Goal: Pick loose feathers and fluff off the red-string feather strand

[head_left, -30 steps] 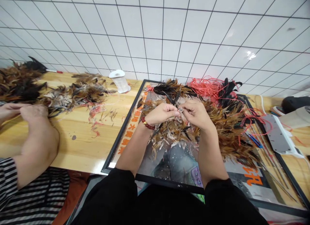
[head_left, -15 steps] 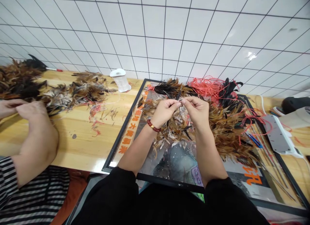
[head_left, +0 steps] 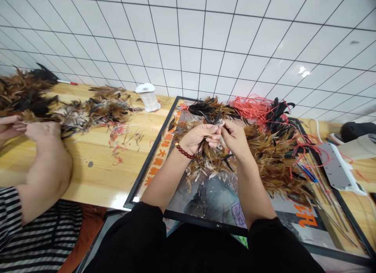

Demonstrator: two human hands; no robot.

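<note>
Over the framed board my left hand (head_left: 199, 139), with a dark red bead bracelet at the wrist, is closed with its fingertips pinched on a feather; a thin quill shows by its fingers. My right hand (head_left: 235, 139) pinches at the pale end of the feather, its fingertips almost touching the left ones. Directly beneath both hands lies a loose heap of brown and whitish feathers (head_left: 210, 167). Just beyond them rests a dark feather bundle (head_left: 202, 108) tied with red string at its left end. The small parts between my fingers are mostly hidden.
Tangled red string (head_left: 254, 108) lies behind, near black feathers (head_left: 279, 114). More brown feathers (head_left: 272, 169), a blue cutter (head_left: 308, 173) and a power strip (head_left: 337, 169) are at right. Left stand a white spool (head_left: 149, 98) and a co-worker's hands (head_left: 44, 130) at another feather pile.
My left hand has turned, its fingers now curled into view near the right fingertips. My right hand has shifted slightly left and down. The co-worker's hands moved a little right.
</note>
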